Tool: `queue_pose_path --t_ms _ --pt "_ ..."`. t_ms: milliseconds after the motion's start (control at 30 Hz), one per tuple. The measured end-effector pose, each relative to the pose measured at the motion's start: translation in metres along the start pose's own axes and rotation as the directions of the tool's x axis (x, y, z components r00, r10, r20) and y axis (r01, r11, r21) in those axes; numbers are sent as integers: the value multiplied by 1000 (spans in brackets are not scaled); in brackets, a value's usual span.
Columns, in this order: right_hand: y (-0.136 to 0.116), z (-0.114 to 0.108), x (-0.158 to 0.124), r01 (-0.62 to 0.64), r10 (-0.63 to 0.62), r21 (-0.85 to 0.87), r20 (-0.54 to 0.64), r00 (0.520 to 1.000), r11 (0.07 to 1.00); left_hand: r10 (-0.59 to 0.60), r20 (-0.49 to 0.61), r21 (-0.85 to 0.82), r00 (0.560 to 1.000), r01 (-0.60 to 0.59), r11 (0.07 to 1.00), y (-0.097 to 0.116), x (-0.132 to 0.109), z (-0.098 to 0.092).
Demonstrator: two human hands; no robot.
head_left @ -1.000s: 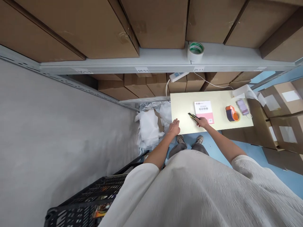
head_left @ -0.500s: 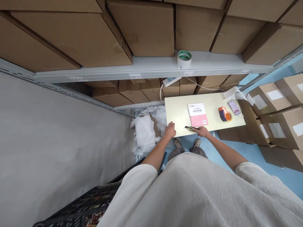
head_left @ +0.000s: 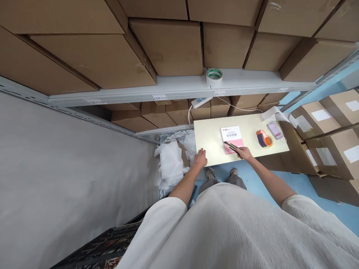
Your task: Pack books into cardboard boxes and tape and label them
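Observation:
My right hand [head_left: 244, 153] is closed round a yellow-and-black utility knife [head_left: 230, 146], whose tip lies over the lower edge of a pink-and-white booklet [head_left: 232, 138] on the pale yellow table [head_left: 210, 134]. My left hand [head_left: 200, 158] rests flat with fingers spread on the table's near left corner, holding nothing. An orange-and-blue tape dispenser [head_left: 263, 138] stands to the right of the booklet.
A roll of tape [head_left: 214, 76] sits on the grey shelf [head_left: 174, 85] under cardboard boxes [head_left: 168, 45]. White packing sheets [head_left: 171, 161] lie on the floor left of the table. A black crate [head_left: 112, 248] is at my lower left. Labelled boxes [head_left: 331, 127] stack on the right.
My right hand has swung the knife from the table's front edge up to the booklet's lower edge. The left hand has stayed at the corner. My view has tilted upward slightly.

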State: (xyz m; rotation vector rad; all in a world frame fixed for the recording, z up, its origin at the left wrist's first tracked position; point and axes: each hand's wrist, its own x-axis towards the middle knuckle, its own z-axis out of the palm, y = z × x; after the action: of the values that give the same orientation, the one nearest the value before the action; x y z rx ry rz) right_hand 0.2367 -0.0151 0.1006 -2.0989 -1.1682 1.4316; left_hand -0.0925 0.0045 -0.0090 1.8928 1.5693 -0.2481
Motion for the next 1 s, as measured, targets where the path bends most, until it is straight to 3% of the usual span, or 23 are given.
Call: queue_pose_path --t_ms 167,333,500,633,833,1000 --pt "1 -10 3 -3 13 150 -67 998 989 -31 -40 2 999 31 1000 5 -1 -2" --pt "-8 -37 9 101 -108 241 14 994 965 -148 -69 10 987 149 989 23 2 -10" --pt "-33 -89 18 204 -210 194 8 978 960 -254 -137 -10 958 255 967 52 11 -15" --pt "-63 -146 35 327 -312 151 -116 943 933 -159 -185 1 970 163 987 89 24 -16" --pt "-118 -237 78 553 -521 89 -243 819 828 27 -218 8 976 -26 1000 148 49 -11" --pt "-163 -283 113 709 -749 -256 -327 576 657 57 -173 17 983 -55 998 182 66 -4"
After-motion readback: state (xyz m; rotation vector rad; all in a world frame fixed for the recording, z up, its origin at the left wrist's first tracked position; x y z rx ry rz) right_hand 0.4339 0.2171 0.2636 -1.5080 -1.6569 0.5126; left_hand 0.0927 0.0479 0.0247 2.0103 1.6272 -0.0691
